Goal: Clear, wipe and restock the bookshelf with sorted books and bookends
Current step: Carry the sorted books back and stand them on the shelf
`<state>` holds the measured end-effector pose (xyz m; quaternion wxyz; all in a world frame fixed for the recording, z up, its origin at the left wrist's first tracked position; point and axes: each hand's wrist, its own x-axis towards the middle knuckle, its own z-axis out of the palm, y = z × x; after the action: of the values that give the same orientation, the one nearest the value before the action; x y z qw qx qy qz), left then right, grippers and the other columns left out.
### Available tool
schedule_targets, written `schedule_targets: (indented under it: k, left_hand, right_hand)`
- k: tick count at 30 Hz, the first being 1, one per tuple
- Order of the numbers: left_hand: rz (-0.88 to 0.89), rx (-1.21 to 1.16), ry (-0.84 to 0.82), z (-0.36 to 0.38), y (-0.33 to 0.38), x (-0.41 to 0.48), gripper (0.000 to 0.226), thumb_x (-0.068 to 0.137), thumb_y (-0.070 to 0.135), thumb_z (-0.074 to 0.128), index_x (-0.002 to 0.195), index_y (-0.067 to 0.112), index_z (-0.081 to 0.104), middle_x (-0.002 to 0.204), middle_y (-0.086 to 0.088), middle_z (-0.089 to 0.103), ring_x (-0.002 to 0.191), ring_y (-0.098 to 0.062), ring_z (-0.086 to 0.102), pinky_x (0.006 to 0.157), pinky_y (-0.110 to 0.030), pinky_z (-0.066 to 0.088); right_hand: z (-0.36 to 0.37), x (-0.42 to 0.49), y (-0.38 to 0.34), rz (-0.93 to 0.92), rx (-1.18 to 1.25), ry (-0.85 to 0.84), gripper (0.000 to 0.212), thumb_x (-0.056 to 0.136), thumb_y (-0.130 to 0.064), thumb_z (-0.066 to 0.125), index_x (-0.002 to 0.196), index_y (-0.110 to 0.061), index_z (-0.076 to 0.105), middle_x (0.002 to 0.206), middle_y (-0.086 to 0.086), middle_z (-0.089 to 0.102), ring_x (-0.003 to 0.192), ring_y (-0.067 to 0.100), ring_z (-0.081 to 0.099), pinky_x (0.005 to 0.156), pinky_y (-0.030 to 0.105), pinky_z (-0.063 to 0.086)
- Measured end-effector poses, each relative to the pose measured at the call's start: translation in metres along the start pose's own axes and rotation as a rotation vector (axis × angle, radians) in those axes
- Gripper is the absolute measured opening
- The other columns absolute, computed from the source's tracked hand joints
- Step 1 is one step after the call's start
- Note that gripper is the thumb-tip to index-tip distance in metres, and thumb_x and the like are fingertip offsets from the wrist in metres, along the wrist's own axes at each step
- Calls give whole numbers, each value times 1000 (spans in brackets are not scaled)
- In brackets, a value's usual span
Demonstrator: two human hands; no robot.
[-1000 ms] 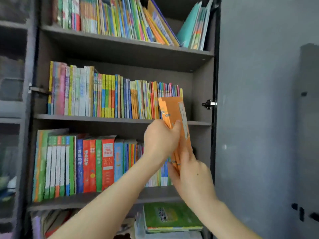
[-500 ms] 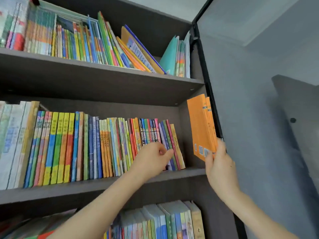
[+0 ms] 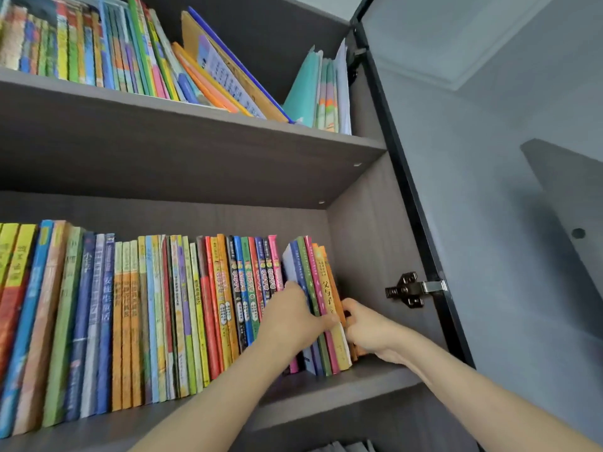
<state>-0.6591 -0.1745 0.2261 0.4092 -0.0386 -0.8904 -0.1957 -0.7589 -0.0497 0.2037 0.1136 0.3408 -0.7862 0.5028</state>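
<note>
Books point(image 3: 305, 272) leaned at the row's right; my left hand point(image 3: 293, 318) pressed them flat-fingered, right hand point(image 3: 368, 327) clutched orange books point(image 3: 334, 283).

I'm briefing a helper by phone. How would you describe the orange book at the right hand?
Find the lower shelf, packed with upright books. Follow that row to its right end. The orange book is last, held by the right hand, with only bare side wall beyond.
</note>
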Motion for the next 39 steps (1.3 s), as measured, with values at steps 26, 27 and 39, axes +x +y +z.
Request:
schedule_targets:
  k: [26, 27, 39]
  left_hand:
    - [-160, -55, 505, 10, 7, 20, 36, 75, 25, 72, 88, 6, 44, 68, -1, 49, 60, -15, 48, 49, -27, 37]
    - [-170, -86, 523, 3, 8, 19, 34, 75, 26, 71, 85, 5, 46, 68, -3, 53, 60, -17, 52, 51, -28, 42]
    - [-115, -288, 705, -129, 65, -48, 20, 75, 29, 74, 76, 16, 59, 82, -10, 72, 70, -27, 71, 72, -48, 59]
  right_hand:
    - [-4, 19, 17, -84, 84, -73, 19, 84, 0, 55, 100, -10, 55, 82, 8, 57, 78, 25, 58, 70, 37, 52]
    - [-4, 19, 18, -71, 96, -55, 20, 84, 0, 55, 101, -9, 56, 86, 10, 59, 80, 26, 59, 71, 37, 52]
    - [4, 13, 2, -51, 42, -141, 33, 83, 10, 53, 113, -5, 55, 93, 18, 54, 85, 28, 58, 72, 39, 48]
